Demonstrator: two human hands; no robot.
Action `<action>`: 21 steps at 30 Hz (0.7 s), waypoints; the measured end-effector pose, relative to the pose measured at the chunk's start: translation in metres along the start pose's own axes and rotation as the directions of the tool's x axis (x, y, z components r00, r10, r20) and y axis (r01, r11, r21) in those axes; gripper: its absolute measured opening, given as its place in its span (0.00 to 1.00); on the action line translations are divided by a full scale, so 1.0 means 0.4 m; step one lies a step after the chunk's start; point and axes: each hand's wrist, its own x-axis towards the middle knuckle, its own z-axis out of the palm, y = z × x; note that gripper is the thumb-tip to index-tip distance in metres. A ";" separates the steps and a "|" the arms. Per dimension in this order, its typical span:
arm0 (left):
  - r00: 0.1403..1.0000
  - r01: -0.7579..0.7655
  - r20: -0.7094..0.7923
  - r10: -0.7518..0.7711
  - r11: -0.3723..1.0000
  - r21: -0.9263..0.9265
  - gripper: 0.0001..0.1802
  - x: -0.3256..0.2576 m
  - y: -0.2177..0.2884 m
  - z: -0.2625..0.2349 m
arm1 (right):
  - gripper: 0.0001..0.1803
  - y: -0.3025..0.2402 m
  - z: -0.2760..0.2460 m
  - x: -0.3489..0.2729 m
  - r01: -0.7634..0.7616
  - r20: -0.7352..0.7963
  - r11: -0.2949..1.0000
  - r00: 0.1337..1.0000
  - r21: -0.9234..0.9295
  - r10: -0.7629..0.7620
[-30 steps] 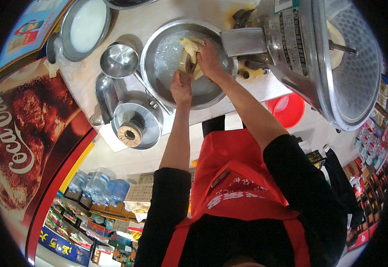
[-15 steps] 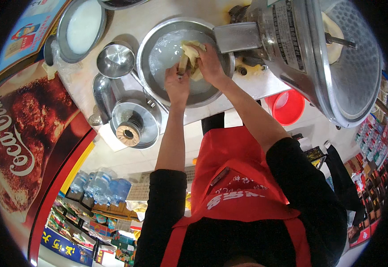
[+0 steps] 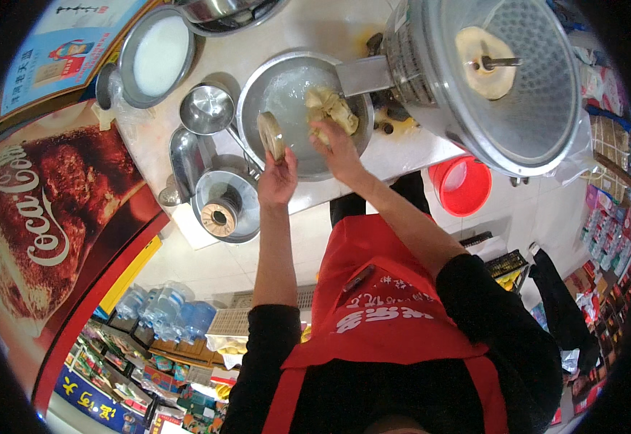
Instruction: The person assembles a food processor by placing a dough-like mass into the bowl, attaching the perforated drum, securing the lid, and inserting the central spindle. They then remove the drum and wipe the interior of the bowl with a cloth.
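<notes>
Upright in my left hand [image 3: 278, 179] is a round, thick-rimmed disc [image 3: 271, 137], pinched by its near edge over the left side of a wide steel basin [image 3: 241, 116]. Cloudy water [image 3: 284, 88] fills the basin's bottom. My right hand [image 3: 340, 150] has its fingers curled on the near edge of a crumpled pale yellow lump [image 3: 333, 108], which lies at the basin's right side; whether it is cloth or something soft like dough I cannot tell. A metal spout [image 3: 362, 76] from a large machine reaches over the basin's right rim.
The machine's big hopper [image 3: 547, 108] rises at the right. A steel ladle [image 3: 207, 108], a metal scoop [image 3: 187, 153] and a pan [image 3: 249, 226] holding a round part [image 3: 219, 217] stand left of the basin. Behind them is a bowl of white liquid [image 3: 158, 58]. A red bucket [image 3: 461, 186] sits on the floor.
My hands have drawn apart. The left has brought the disc away to the left, while the right stays by the lump. The view has shifted, showing more of the hopper's inside.
</notes>
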 end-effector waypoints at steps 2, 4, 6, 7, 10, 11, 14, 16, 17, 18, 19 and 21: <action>0.993 -0.077 0.100 0.067 0.992 0.099 0.21 -0.024 -0.058 0.005 | 0.27 -0.075 -0.015 -0.015 -0.010 0.070 0.978 0.998 0.210 -0.005; 0.970 -0.212 0.188 0.156 0.920 0.329 0.21 -0.049 -0.117 0.023 | 0.25 -0.155 -0.034 -0.026 0.133 0.013 0.971 0.990 0.200 -0.138; 0.975 -0.200 0.180 0.128 0.859 0.472 0.24 -0.079 -0.152 0.064 | 0.24 -0.227 -0.063 -0.033 0.037 0.038 0.966 0.998 0.255 -0.049; 0.977 -0.211 0.143 0.158 0.816 0.538 0.25 -0.091 -0.167 0.090 | 0.23 -0.256 -0.080 -0.031 0.013 0.043 0.957 0.999 0.290 -0.026; 0.986 -0.081 -0.001 0.168 0.481 0.873 0.33 -0.129 -0.180 0.192 | 0.25 -0.308 -0.155 -0.024 0.257 0.043 0.966 0.966 -0.008 -0.256; 0.990 -0.133 0.080 0.117 0.571 0.810 0.35 -0.145 -0.182 0.228 | 0.27 -0.320 -0.182 -0.024 0.404 0.049 0.904 0.915 -0.142 -0.401; 0.939 -0.188 0.343 -0.010 0.820 0.540 0.41 -0.190 -0.195 0.322 | 0.27 -0.360 -0.239 -0.027 0.569 0.178 0.782 0.823 -0.255 -0.540; 0.953 -0.279 0.268 0.138 0.741 0.611 0.40 -0.211 -0.235 0.354 | 0.26 -0.385 -0.281 -0.030 0.646 0.318 0.693 0.763 -0.321 -0.563; 0.944 -0.320 0.271 0.186 0.706 0.632 0.39 -0.218 -0.252 0.366 | 0.27 -0.399 -0.299 -0.035 0.694 0.305 0.644 0.720 -0.322 -0.623; 0.961 -0.276 0.180 0.210 0.710 0.647 0.34 -0.225 -0.262 0.377 | 0.29 -0.412 -0.317 -0.039 0.715 0.315 0.612 0.699 -0.338 -0.642; 0.953 -0.302 0.211 0.217 0.721 0.624 0.33 -0.231 -0.271 0.384 | 0.31 -0.422 -0.336 -0.046 0.732 0.322 0.581 0.680 -0.356 -0.659; 0.939 -0.336 0.261 0.224 0.755 0.563 0.29 -0.239 -0.288 0.389 | 0.39 -0.433 -0.373 -0.077 0.583 0.251 0.772 0.810 -0.253 -0.530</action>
